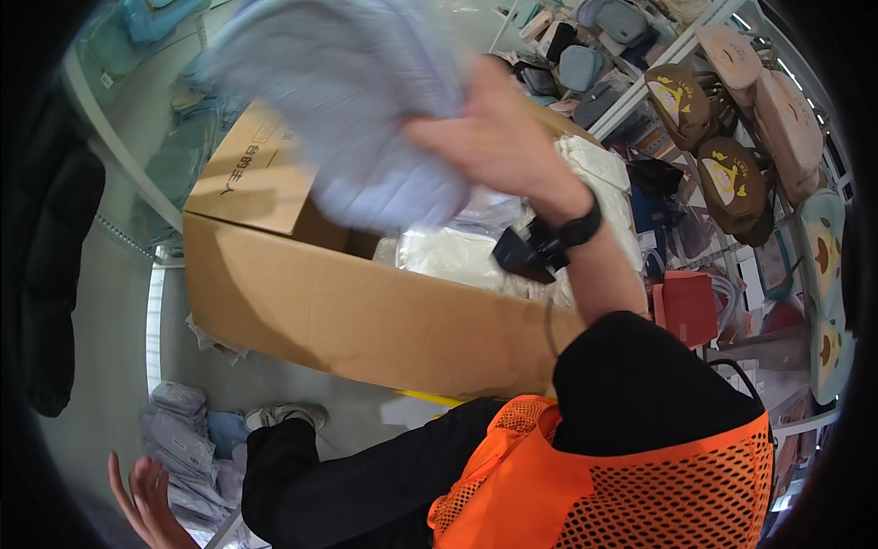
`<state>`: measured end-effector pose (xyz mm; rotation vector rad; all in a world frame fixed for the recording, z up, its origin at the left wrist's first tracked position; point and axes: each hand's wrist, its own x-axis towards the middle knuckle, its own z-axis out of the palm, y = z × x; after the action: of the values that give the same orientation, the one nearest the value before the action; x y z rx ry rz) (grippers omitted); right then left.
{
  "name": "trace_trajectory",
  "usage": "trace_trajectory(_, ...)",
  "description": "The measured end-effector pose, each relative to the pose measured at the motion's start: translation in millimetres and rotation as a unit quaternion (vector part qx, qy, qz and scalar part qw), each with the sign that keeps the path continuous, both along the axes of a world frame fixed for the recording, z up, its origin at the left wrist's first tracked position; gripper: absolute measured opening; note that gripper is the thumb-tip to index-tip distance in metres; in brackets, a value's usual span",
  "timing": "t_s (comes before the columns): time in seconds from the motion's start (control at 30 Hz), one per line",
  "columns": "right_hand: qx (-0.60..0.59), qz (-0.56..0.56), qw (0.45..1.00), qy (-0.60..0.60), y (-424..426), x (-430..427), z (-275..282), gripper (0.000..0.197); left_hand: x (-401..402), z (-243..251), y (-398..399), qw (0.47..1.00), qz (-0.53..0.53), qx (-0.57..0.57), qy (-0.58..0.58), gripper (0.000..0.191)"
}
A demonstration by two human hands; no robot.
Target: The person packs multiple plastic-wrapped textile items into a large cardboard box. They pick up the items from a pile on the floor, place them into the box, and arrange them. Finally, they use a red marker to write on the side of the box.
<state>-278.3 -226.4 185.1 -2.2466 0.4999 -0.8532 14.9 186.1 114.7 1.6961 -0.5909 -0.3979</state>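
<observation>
My right hand (pixel 501 137) grips a pale blue, soft quilted-looking item (pixel 343 117), held above a large open cardboard box (pixel 370 322). Motion blurs the item, so its exact kind is unclear. Inside the box lie white packages (pixel 446 257) in clear plastic, partly hidden by my right forearm and the item. A black band with a small dark device (pixel 531 250) is on my right wrist. My left hand (pixel 147 497) is at the lower left, fingers apart and holding nothing, close to a pile of plastic-wrapped pale packages (pixel 182 439).
Shelves on the right hold brown backpacks (pixel 734 182), pink bags (pixel 789 130) and a red bag (pixel 686 309). More bags (pixel 583 68) crowd a rack at the back. A white shelf frame (pixel 113 147) stands at left. My shoe (pixel 288 415) is beside the box.
</observation>
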Motion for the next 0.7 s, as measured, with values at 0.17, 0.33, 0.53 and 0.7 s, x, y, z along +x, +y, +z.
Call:
trace_trajectory(0.17,-0.363,-0.273,0.877,0.158,-99.7,-94.1,-66.4,0.090,-16.8,-15.5,65.4,0.995,0.036,-0.033,-0.092,0.048)
trace_trajectory(0.33,-0.159,-0.258,0.777,0.551,-220.8,-189.5,-312.2,0.093,-41.6,-21.7,126.5,0.991,0.114,0.061,0.021,0.054)
trace_trajectory(0.53,-0.103,-0.243,0.797,0.543,-212.0,-181.9,-330.1,0.097,-90.9,-8.4,165.1,0.974,0.210,0.087,0.007,0.060)
trace_trajectory(0.7,-0.045,-0.232,0.879,0.415,-205.0,-183.8,-287.6,0.099,-105.8,-2.5,166.1,0.948,0.311,0.075,-0.011,0.066)
